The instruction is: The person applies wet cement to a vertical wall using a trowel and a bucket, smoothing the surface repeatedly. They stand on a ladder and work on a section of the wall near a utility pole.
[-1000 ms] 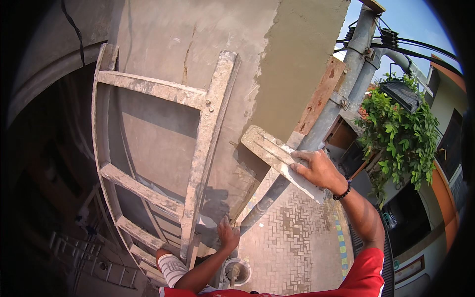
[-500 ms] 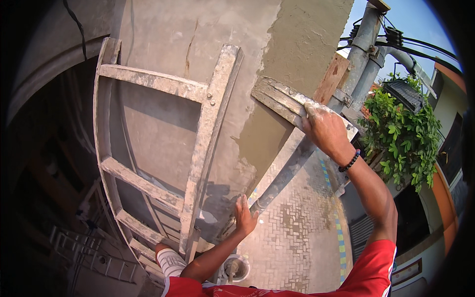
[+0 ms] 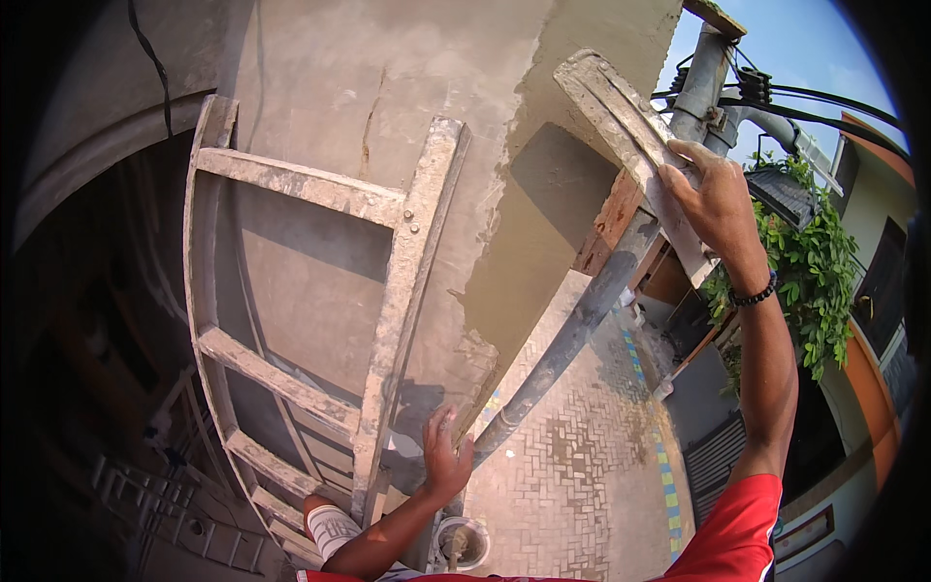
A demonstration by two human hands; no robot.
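My right hand [image 3: 716, 206] grips a long, mortar-smeared wooden plastering float [image 3: 630, 131] at its lower right part. The float is tilted and stands off the wall, casting a shadow on the fresh plaster. A strip of wet grey-brown plaster [image 3: 529, 267] runs down the right edge of the wall [image 3: 446, 58], with a ragged left border. Lower down, my left hand [image 3: 448, 456] is open beside the wall's lower corner, its fingers raised; whether it touches the wall I cannot tell. It holds nothing that I can see.
A mortar-spattered ladder [image 3: 402, 242] leans at the left, with my knee [image 3: 325, 514] by its lower rungs. Below stands a bucket [image 3: 462, 543] on the paving [image 3: 562, 485]. Right of the wall are a wooden board [image 3: 609, 223], a grey pole [image 3: 572, 325], black cables [image 3: 815, 112] and a leafy bush [image 3: 815, 262].
The float has come off the plaster and moved up and right with my right hand, turning steeper. My left hand has shifted slightly left and down.
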